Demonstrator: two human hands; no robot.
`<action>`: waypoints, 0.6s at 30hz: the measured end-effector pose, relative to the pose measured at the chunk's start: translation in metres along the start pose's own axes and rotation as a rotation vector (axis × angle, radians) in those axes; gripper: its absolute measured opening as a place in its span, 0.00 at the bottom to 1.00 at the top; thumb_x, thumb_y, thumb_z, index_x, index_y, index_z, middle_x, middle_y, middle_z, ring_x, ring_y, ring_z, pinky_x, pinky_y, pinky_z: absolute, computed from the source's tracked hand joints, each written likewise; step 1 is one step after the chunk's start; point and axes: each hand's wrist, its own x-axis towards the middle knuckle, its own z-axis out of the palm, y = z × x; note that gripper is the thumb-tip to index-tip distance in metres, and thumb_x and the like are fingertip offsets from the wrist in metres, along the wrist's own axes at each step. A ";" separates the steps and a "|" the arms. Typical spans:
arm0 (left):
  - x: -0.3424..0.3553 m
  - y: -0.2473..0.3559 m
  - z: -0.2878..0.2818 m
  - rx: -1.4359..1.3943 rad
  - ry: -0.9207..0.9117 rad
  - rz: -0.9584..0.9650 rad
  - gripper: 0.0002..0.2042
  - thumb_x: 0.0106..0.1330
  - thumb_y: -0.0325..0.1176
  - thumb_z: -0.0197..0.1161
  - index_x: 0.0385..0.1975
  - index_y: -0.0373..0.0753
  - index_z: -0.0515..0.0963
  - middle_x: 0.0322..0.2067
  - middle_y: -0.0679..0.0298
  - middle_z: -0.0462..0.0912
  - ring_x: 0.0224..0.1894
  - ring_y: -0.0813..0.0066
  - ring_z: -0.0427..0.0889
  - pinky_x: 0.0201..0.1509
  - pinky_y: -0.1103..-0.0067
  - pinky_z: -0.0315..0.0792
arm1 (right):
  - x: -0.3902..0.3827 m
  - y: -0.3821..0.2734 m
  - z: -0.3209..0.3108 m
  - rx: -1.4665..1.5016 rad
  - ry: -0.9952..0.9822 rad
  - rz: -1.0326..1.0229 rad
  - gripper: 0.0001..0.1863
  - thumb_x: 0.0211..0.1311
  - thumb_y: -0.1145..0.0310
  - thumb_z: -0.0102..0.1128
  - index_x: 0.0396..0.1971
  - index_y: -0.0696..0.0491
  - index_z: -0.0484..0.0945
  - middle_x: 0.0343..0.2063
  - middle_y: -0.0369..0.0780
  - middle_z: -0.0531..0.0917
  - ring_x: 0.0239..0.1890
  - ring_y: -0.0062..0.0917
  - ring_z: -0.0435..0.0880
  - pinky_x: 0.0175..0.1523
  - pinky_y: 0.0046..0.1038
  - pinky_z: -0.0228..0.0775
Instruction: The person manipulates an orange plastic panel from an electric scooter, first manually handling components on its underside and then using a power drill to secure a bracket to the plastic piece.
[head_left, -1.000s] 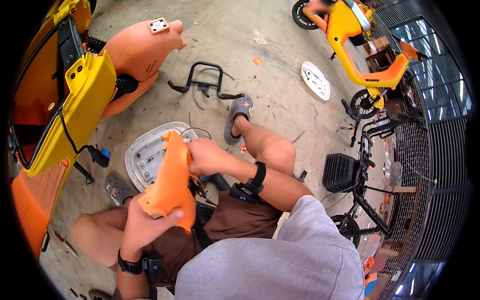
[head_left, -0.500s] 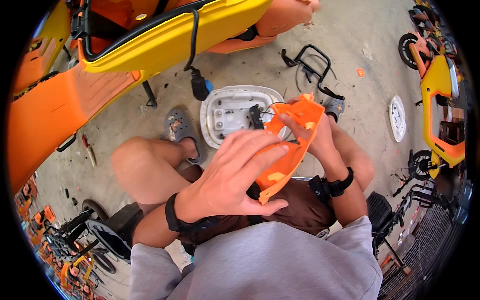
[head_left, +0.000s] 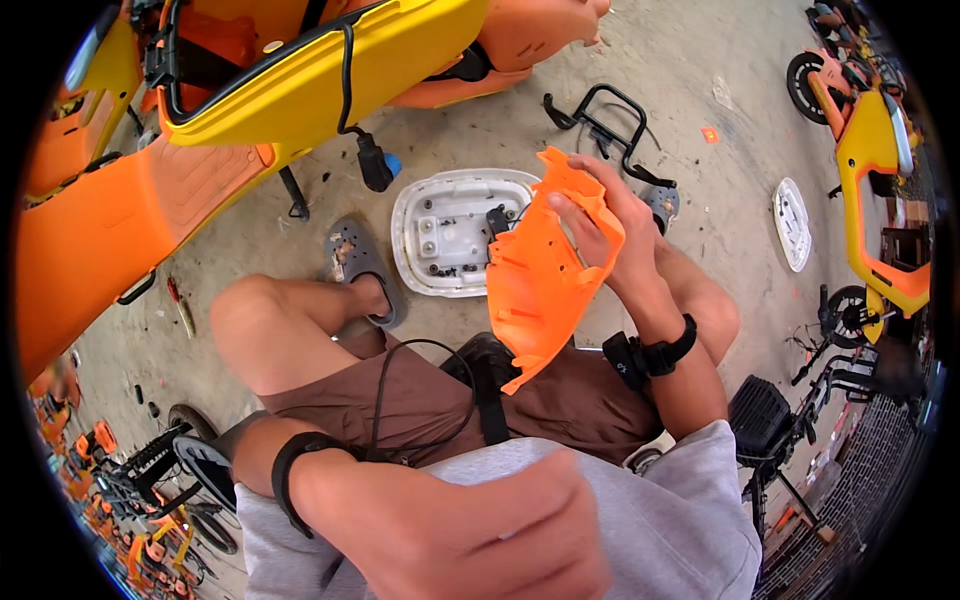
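Note:
My right hand [head_left: 622, 235] grips an orange plastic shell [head_left: 545, 285] by its upper right edge. Thumb and fingers close round that edge, and the shell hangs tilted above my lap with its ribbed, hollow side showing. My left hand [head_left: 490, 540] is apart from it, low in front of my grey shirt. Its fingers are curled in and slightly blurred, and whatever may be inside them is hidden. Beyond the shell, on the floor between my feet, lies a white plastic tray-like cover [head_left: 415, 225] with small dark screws and a black part [head_left: 497, 222] in it.
A yellow and orange scooter body [head_left: 330, 75] stands at the upper left, a black cable plug [head_left: 375, 165] hanging from it. A black tubular frame [head_left: 615, 125] lies ahead. Another white cover [head_left: 792, 225] and a yellow scooter body [head_left: 870, 210] are at right; a red-handled tool [head_left: 180, 303] at left.
My left hand has left the orange shell and moved down toward my chest, its fingers curling. The shell has turned in my right hand, showing more of its broad inner side.

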 end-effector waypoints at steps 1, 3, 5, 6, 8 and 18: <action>0.003 0.002 0.001 -0.005 0.006 0.005 0.10 0.58 0.28 0.64 0.21 0.27 0.74 0.21 0.53 0.75 0.26 0.61 0.77 0.35 0.64 0.78 | 0.001 -0.003 -0.001 0.003 -0.012 0.023 0.21 0.57 0.67 0.70 0.50 0.52 0.77 0.35 0.40 0.86 0.35 0.24 0.87 0.41 0.23 0.77; 0.007 0.004 0.006 -0.048 0.041 -0.007 0.09 0.56 0.28 0.64 0.21 0.28 0.74 0.22 0.54 0.75 0.27 0.61 0.77 0.36 0.64 0.77 | -0.001 0.004 0.002 0.044 0.081 -0.046 0.21 0.55 0.63 0.72 0.48 0.52 0.77 0.37 0.40 0.86 0.29 0.28 0.85 0.36 0.25 0.76; 0.009 0.000 0.014 -0.036 0.110 0.039 0.09 0.54 0.28 0.64 0.21 0.29 0.73 0.23 0.54 0.75 0.28 0.61 0.78 0.36 0.64 0.76 | -0.002 0.006 0.003 0.056 0.125 -0.078 0.22 0.54 0.61 0.73 0.47 0.52 0.77 0.39 0.40 0.85 0.26 0.29 0.83 0.33 0.26 0.75; 0.011 0.000 0.010 -0.095 0.051 0.022 0.08 0.53 0.28 0.64 0.20 0.29 0.73 0.23 0.54 0.76 0.28 0.61 0.78 0.36 0.64 0.76 | -0.004 0.005 0.001 0.043 0.123 -0.074 0.23 0.54 0.61 0.73 0.47 0.53 0.77 0.40 0.40 0.85 0.26 0.28 0.83 0.33 0.26 0.75; 0.024 0.001 -0.009 -0.282 -0.171 -0.072 0.08 0.52 0.28 0.63 0.19 0.30 0.73 0.22 0.54 0.76 0.27 0.60 0.78 0.35 0.64 0.76 | -0.007 0.007 -0.001 0.028 0.131 -0.091 0.24 0.55 0.61 0.73 0.49 0.53 0.76 0.43 0.40 0.85 0.24 0.27 0.81 0.33 0.25 0.75; 0.013 0.009 0.029 -0.020 0.279 0.010 0.06 0.52 0.26 0.61 0.18 0.30 0.75 0.18 0.55 0.74 0.23 0.60 0.77 0.31 0.67 0.77 | -0.004 -0.003 -0.012 0.066 0.088 -0.049 0.22 0.56 0.66 0.70 0.49 0.53 0.76 0.42 0.42 0.85 0.37 0.31 0.87 0.40 0.26 0.77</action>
